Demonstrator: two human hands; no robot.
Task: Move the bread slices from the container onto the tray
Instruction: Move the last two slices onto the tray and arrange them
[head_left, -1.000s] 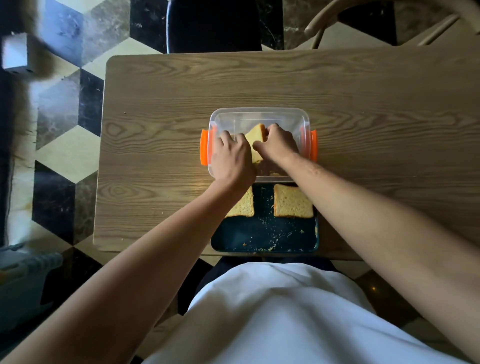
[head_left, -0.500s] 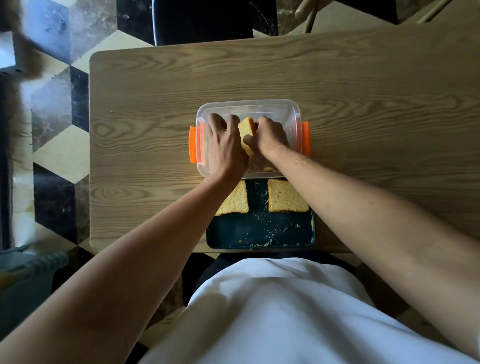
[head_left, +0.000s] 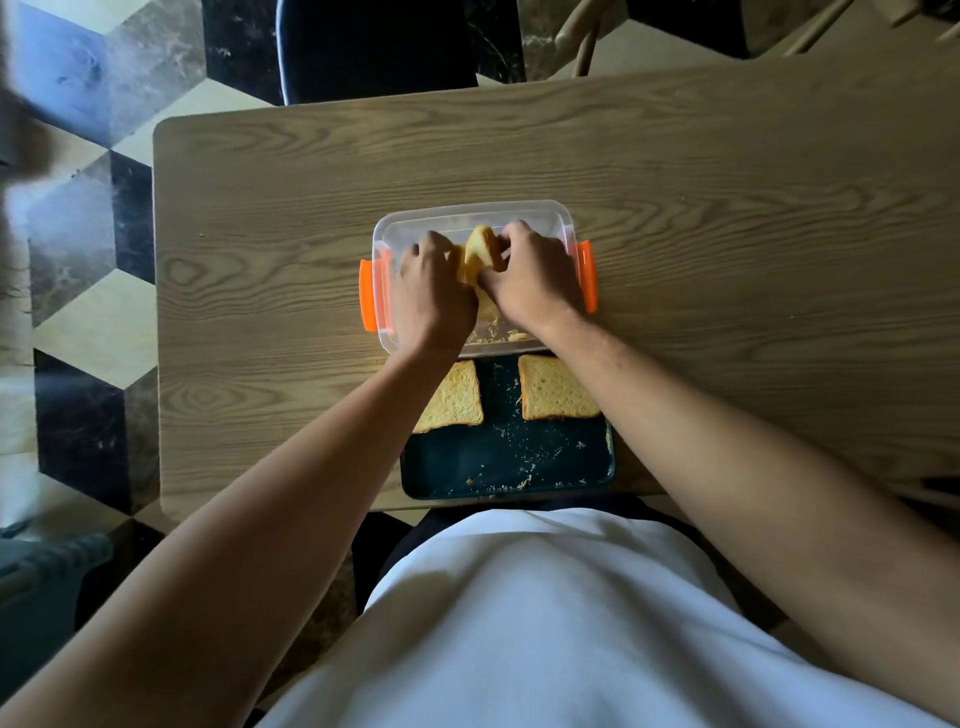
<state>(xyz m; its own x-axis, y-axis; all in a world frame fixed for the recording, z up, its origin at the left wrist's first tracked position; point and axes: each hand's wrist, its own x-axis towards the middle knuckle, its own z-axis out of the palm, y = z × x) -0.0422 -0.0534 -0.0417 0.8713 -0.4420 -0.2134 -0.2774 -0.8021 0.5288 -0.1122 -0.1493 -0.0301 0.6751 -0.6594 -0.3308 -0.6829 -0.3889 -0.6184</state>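
Clear glossy plastic container (head_left: 566, 228) with orange plastic clips (head_left: 368, 296); matt wood-grain tabletop (head_left: 727, 218); porous, rough bread slices (head_left: 556, 389); dark smooth tray (head_left: 519, 467), crumb-speckled.

Clear container (head_left: 563, 228) with orange clips holds upright bread slices (head_left: 480, 249). Dark tray (head_left: 506, 467) just beside it; two toast slices (head_left: 556, 389) flat.

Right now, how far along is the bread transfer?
Done: two slices lie flat on the tray, left slice and right slice. In hand: both hands, left hand and right hand, grip bread inside the container. Left: placing it; any more is hidden.
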